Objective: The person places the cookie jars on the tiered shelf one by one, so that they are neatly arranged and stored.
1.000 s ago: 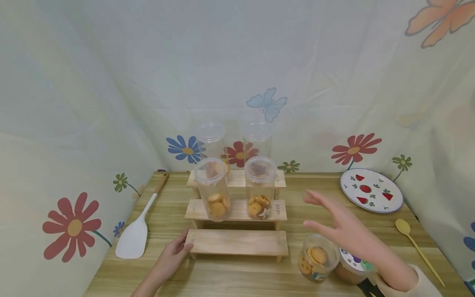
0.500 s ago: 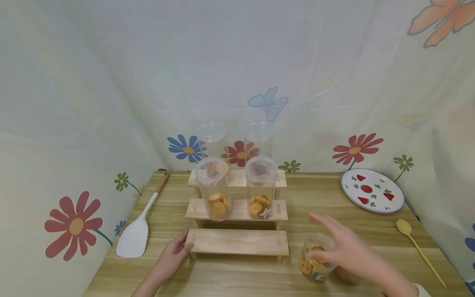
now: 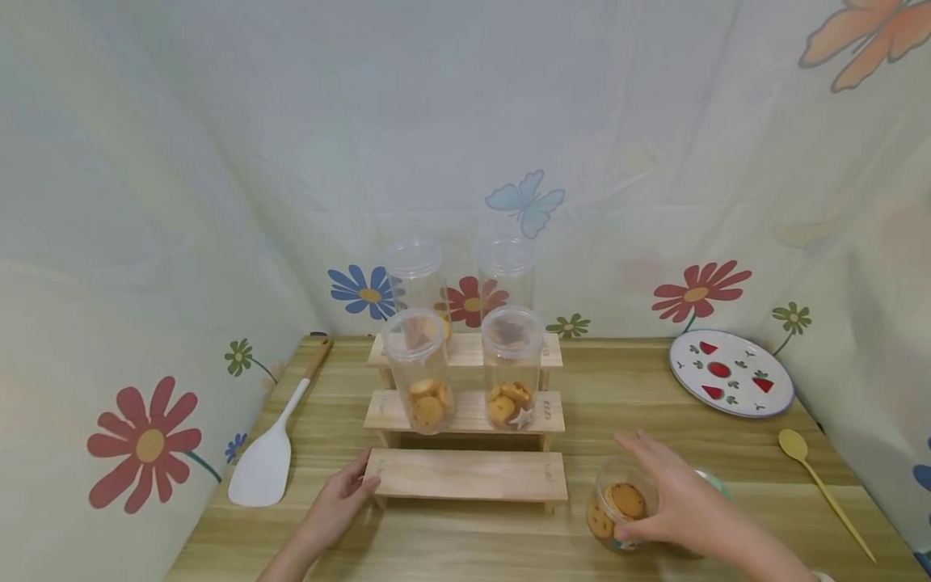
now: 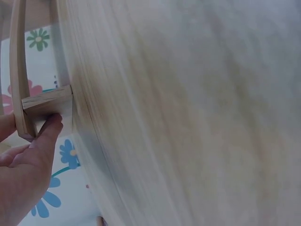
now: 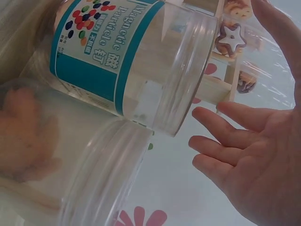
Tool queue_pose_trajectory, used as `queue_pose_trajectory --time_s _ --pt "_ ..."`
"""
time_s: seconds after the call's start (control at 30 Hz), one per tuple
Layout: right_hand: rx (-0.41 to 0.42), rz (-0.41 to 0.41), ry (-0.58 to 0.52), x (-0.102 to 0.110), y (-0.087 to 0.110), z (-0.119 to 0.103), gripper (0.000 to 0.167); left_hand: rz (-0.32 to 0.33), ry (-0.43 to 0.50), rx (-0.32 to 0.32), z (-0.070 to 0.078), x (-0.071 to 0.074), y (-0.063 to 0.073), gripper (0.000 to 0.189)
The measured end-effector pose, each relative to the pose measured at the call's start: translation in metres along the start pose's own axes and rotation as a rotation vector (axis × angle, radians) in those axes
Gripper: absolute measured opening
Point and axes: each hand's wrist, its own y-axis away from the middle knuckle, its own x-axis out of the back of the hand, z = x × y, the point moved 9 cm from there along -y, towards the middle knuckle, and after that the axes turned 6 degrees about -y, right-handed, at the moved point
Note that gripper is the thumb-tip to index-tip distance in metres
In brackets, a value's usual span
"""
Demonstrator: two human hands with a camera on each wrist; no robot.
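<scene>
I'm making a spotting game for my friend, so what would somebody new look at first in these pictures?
Probably the four tall clear jars in the middle, standing on the upper two steps of the wooden rack, with cookies showing in the front pair. Next might be the big red flower at the left, or the right hand beside the shorter cookie jar, front right.
</scene>
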Motion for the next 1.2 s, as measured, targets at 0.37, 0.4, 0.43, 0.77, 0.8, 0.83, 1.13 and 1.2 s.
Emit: queue_pose_trajectory --time_s 0.37,0.4,0.43,0.77,0.8,0.83,1.13,1.2 --pt "-0.011 -0.035 0.043 -0.001 0.002 0.008 0.116 -0.001 -0.021 -0.029 0.003 0.001 0.0 0.056" --pt "-0.005 -0.034 0.044 -0.001 0.003 0.008 0.115 -0.002 -0.019 -0.035 0.003 0.001 0.0 0.056" --pt "-0.001 -0.032 0.045 -0.001 0.003 0.009 0.114 -0.001 -0.015 -0.042 0.004 0.001 -0.001 0.056" --pt "0.021 -0.015 0.032 -0.003 0.005 0.012 0.097 -0.009 0.013 -0.023 -0.003 0.001 0.0 0.056" --pt "0.015 -0.018 0.033 -0.003 0.005 0.012 0.097 -0.016 0.013 -0.028 -0.002 0.001 0.0 0.056" --pt "0.008 -0.021 0.036 -0.004 0.005 0.013 0.097 -0.021 0.016 -0.027 -0.001 0.0 0.0 0.056" --pt "-0.007 -0.018 0.061 -0.005 0.006 0.017 0.102 -0.041 0.048 -0.014 0.001 -0.001 0.001 0.057" --pt "-0.001 -0.025 0.054 -0.006 0.006 0.018 0.102 -0.038 0.051 -0.009 0.001 -0.001 0.001 0.056"
